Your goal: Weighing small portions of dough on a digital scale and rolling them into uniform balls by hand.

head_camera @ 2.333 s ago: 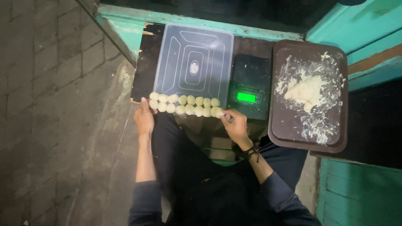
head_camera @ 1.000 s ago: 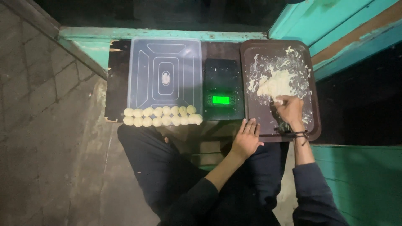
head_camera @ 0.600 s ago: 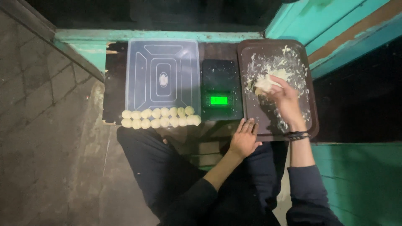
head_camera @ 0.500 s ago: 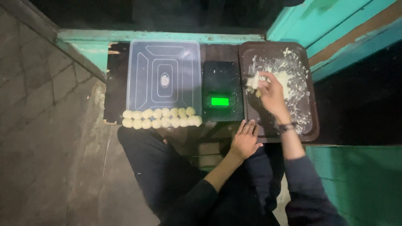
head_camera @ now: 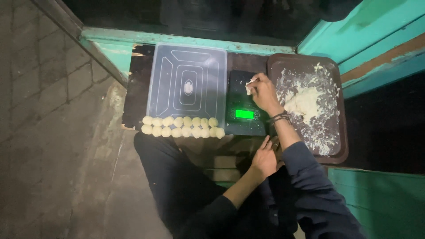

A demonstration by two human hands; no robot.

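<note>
Nearest to us, our left hand rests flat and released, fingers spread, on the near edge of the bench, just below the scale. Farther out, our right hand is clenched on a small piece of dough, holding it over the scale's dark plate; the piece is too small for us to tell its long axis or which way it points. Left of the scale, two rows of dough balls run left to right along the near edge of a clear plastic lid. Right of the scale sits a brown tray bearing a floury dough heap. The bench is dark and worn, against a teal frame; grey paving lies left.
</note>
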